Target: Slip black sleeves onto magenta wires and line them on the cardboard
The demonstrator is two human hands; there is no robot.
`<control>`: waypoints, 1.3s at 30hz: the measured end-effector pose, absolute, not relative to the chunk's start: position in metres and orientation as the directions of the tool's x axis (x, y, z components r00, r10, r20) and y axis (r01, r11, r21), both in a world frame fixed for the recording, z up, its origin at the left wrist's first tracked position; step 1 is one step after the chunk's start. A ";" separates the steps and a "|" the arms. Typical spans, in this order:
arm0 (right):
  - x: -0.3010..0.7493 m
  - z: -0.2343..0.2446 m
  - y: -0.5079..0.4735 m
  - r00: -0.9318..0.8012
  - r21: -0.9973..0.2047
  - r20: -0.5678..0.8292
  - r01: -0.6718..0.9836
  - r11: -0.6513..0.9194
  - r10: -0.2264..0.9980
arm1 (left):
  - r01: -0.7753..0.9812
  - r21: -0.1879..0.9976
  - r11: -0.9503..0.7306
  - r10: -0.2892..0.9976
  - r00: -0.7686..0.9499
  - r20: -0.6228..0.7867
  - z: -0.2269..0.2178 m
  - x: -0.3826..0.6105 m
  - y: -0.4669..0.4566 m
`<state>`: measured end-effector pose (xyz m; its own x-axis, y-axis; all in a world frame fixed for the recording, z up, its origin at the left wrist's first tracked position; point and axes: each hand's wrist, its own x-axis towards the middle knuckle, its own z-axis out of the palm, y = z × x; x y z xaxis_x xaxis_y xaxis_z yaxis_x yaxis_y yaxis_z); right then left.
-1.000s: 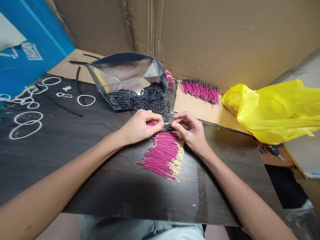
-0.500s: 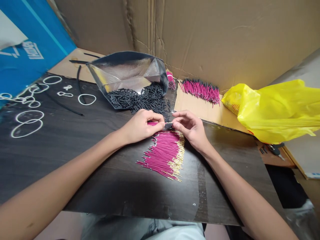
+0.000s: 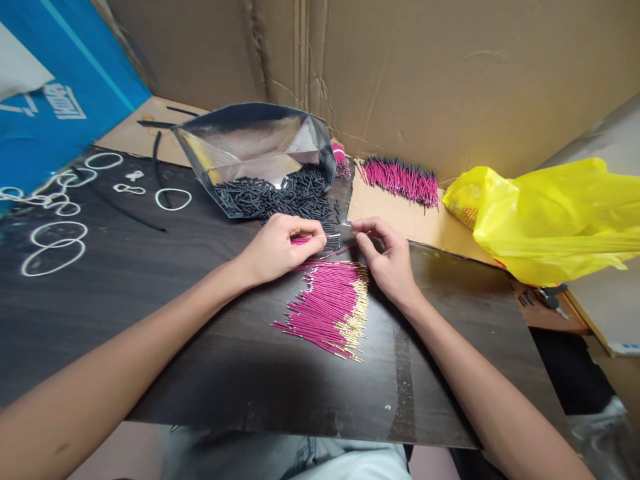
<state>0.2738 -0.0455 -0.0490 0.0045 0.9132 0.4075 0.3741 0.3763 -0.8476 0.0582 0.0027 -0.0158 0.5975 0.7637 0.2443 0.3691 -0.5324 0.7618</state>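
My left hand [image 3: 285, 248] is closed on a few pink wires [image 3: 301, 240], one bare tip poking out past the thumb. To its right, my right hand [image 3: 387, 257] has thumb and fingers curled together around the end of a single pink wire [image 3: 345, 250], which slants down to the left. The gripped end is mostly hidden. Below both hands lies a flat pile of pink wires [image 3: 330, 297] with gold tips on the right. Behind the hands, short black tubes [image 3: 270, 200] spill from an open silver-lined bag [image 3: 250, 143].
White rubber bands [image 3: 59, 233] and black tube lengths [image 3: 159, 160] lie at left. On cardboard [image 3: 380, 213] at the back rests a row of pink wires with black ends [image 3: 400, 181]. A banded pink bundle [image 3: 341, 159] and a yellow plastic bag [image 3: 555, 220] are also there.
My hands have moved apart from near contact. The right hand has drawn slightly right, with a pink wire now showing at its fingers; the left still holds its wires.
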 end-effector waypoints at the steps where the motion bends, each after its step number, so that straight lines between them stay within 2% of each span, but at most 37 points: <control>1: 0.274 -0.049 -0.045 -0.002 -0.802 0.432 0.457 0.385 0.902 | 0.376 0.765 -0.523 0.778 0.578 0.248 -0.016 0.058 0.003; 3: 0.273 -0.050 -0.044 -0.048 -0.716 0.450 0.578 0.393 0.892 | 0.390 0.772 -0.502 0.803 0.542 0.248 -0.017 0.059 0.004; 6: 0.271 -0.049 -0.044 -0.119 -0.636 0.462 0.646 0.422 0.879 | 0.402 0.780 -0.479 0.827 0.504 0.248 -0.019 0.060 0.003; 11: 0.268 -0.049 -0.045 -0.137 -0.600 0.525 0.642 0.479 0.840 | 0.400 0.769 -0.498 0.822 0.500 0.273 -0.021 0.062 0.002; 15: 0.269 -0.052 -0.045 -0.164 -0.575 0.502 0.670 0.470 0.849 | 0.409 0.752 -0.518 0.814 0.507 0.285 -0.022 0.062 0.002; 25: 0.273 -0.053 -0.041 -0.213 -0.580 0.397 0.696 0.424 0.893 | 0.445 0.729 -0.521 0.815 0.513 0.269 -0.022 0.062 0.002; 30: 0.275 -0.053 -0.041 -0.288 -0.523 0.360 0.726 0.447 0.888 | 0.443 0.725 -0.528 0.803 0.538 0.257 -0.022 0.063 0.002; 33: 0.276 -0.055 -0.041 -0.288 -0.518 0.387 0.717 0.466 0.876 | 0.446 0.719 -0.533 0.798 0.547 0.252 -0.023 0.063 0.002; 39: 0.275 -0.051 -0.046 -0.201 -0.628 0.501 0.584 0.514 0.841 | 0.445 0.718 -0.535 0.790 0.565 0.239 -0.025 0.063 0.004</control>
<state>0.2745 -0.0460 -0.0511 -0.2014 0.8414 0.5015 0.5843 0.5141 -0.6279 0.0631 0.0037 -0.0252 0.5649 0.7898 0.2390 0.4445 -0.5353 0.7183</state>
